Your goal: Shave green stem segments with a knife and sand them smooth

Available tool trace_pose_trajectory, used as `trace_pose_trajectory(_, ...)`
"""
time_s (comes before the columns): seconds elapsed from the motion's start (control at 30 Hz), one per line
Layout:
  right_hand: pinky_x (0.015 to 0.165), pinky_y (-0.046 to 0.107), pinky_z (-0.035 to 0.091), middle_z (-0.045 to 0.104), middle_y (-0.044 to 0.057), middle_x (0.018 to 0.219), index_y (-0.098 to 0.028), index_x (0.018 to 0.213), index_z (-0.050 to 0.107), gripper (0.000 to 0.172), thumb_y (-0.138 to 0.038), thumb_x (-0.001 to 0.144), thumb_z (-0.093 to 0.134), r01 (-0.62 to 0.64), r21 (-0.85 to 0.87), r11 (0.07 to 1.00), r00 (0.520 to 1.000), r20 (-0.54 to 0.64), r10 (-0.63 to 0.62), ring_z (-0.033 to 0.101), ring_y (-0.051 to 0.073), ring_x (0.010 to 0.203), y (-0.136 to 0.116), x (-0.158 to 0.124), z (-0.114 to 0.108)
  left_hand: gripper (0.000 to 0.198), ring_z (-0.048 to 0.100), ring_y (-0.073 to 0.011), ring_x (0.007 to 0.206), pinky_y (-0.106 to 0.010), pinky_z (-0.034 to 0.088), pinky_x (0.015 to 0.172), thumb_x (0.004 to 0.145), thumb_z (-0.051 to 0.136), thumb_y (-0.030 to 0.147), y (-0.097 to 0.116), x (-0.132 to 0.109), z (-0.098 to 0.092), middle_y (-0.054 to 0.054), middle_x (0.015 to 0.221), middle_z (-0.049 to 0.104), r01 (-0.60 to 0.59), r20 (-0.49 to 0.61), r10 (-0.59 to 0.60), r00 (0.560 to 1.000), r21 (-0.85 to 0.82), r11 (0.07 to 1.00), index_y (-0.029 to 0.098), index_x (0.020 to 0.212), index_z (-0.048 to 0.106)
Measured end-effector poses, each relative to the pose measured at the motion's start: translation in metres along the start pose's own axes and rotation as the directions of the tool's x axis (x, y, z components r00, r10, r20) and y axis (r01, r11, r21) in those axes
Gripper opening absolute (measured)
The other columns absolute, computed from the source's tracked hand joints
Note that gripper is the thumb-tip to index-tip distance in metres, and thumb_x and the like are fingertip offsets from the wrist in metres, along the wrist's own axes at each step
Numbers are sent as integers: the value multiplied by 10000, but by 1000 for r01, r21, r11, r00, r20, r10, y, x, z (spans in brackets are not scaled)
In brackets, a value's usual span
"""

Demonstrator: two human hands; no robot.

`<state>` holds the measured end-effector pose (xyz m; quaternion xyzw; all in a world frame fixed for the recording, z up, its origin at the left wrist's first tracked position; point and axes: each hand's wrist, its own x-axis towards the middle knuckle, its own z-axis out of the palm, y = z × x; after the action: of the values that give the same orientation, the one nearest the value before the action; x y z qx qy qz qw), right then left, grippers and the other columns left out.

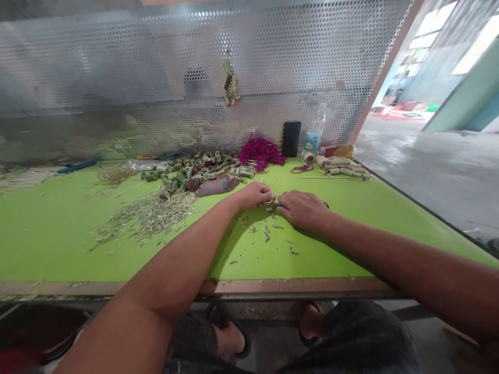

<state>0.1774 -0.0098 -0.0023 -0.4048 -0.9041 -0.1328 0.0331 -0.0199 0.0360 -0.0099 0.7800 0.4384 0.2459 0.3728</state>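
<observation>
My left hand (255,194) is closed on a short bamboo tube (268,204), whose cut end shows beside the fingertips. To its right, my right hand (304,209) is wrapped round a blue-handled tool (326,205). Only bits of blue show at either side of that hand, and the blade or tip cannot be made out. Both hands are low over the green tabletop (335,254), almost touching each other. Thin bamboo shavings (266,234) lie scattered just below them.
Behind my hands lie several bamboo tubes (183,176), a brown sheet (217,186) and purple yarn (260,151). A phone (291,139) and a bottle (312,139) stand against the perforated metal panel (273,62). Shavings are heaped (152,215) at left; strung bamboo pieces (343,169) lie right.
</observation>
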Motion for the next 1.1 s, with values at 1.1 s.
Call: trace_pose_trajectory(1.1, 777, 327, 411, 701, 102, 992, -171, 1033, 617, 364, -390, 980, 332, 43, -32, 999, 999, 30, -43, 620, 215, 881, 0, 3, 6, 388, 462, -69, 524, -189, 367, 490, 847, 580, 408, 5, 1, 0, -26, 763, 636, -77, 96, 82, 992, -54, 996, 113, 1088, 657)
